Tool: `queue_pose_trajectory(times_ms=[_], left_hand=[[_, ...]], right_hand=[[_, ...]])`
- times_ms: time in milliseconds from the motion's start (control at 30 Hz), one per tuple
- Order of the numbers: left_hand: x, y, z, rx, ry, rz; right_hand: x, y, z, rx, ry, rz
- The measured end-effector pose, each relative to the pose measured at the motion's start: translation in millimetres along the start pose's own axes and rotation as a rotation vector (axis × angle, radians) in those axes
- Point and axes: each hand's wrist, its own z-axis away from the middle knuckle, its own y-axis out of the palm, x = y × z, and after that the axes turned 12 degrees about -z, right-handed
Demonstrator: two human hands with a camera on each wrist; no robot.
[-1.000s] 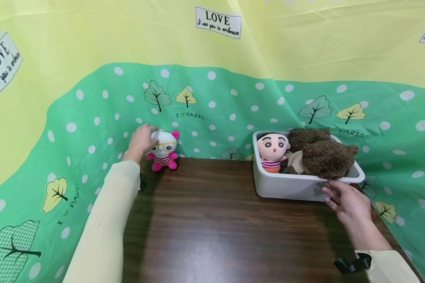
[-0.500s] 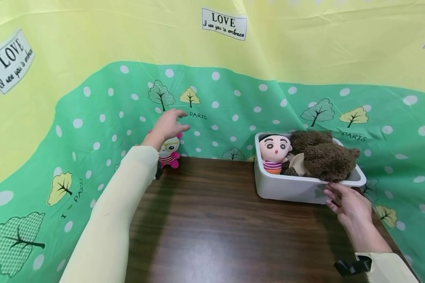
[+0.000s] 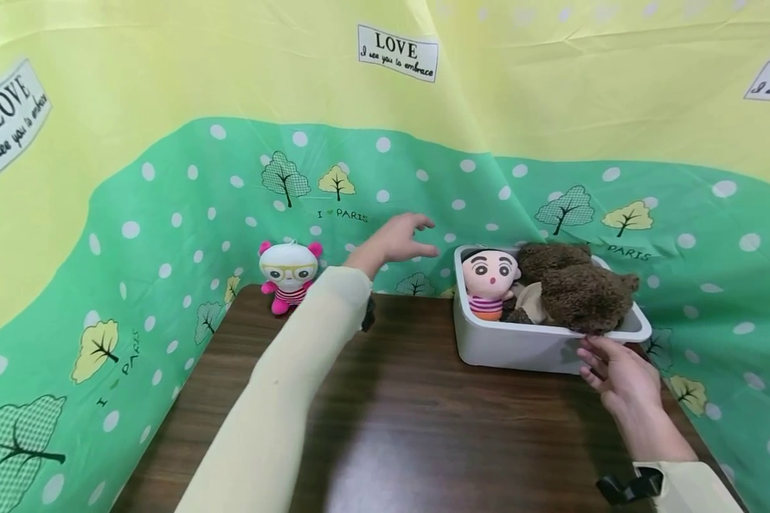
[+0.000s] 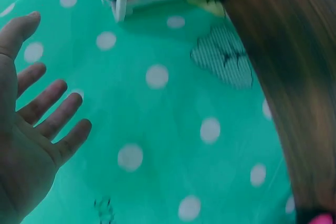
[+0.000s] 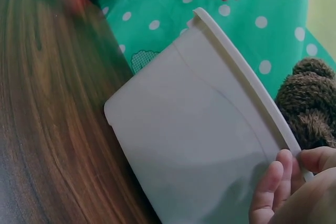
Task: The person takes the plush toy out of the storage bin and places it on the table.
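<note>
Nearest, the right hand (image 3: 629,377) pinches the front rim of a pale plastic bin (image 3: 520,349), its thumb over the edge and its fingers bent against the outer wall; the right wrist view cuts this hand off at the frame edge. A black strap (image 3: 629,486) crosses that wrist, above the dark wood-grain surface (image 3: 436,456) on which the bin stands. Inside, a striped-shirt plush doll (image 3: 488,274) sits upright at the left end, its lower body hidden by the front wall, and fuzzy brown plush (image 3: 590,296) fills the right end, so overlapped that I cannot tell whether it is one toy or two. Farther left, the left hand (image 3: 403,237) is in the air with fingers and thumb well apart, touching nothing, near the bin's left end; only its fingertips enter the right wrist view. A pink-and-white panda plush (image 3: 289,278) sits upright at the surface's far left, one foot partly behind the pale sleeve (image 3: 282,385). Behind everything hangs a green-and-yellow printed cloth (image 3: 552,92), its rightmost LOVE label cut off.
</note>
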Motion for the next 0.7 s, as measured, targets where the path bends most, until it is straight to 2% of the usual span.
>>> queue_pose_trajectory(times_ms=[133,267,400,567,700], left_hand=[[-14.2,20.9,-18.1,0.04,-0.024,0.041],[-22.7,40.5,-29.6,0.046,-0.055,0.048],[-33.4,57.4,-43.2,0.043,-0.05,0.033],[-50.8,71.1,-60.1,0.02,-0.033,0.02],[-65.0,77.3,-68.8,0.019,-0.061,-0.026]], right_hand=[[-1.8,-2.1,-1.1,0.019,0.001,0.007],[-4.6,-2.8,-2.8,0.037,0.001,0.02],[-5.0,-4.1,-2.5,0.027,-0.012,0.023],[-3.0,-4.6,-3.1,0.031,-0.035,0.034],[-0.8,-4.4,-4.2,0.025,-0.047,0.046]])
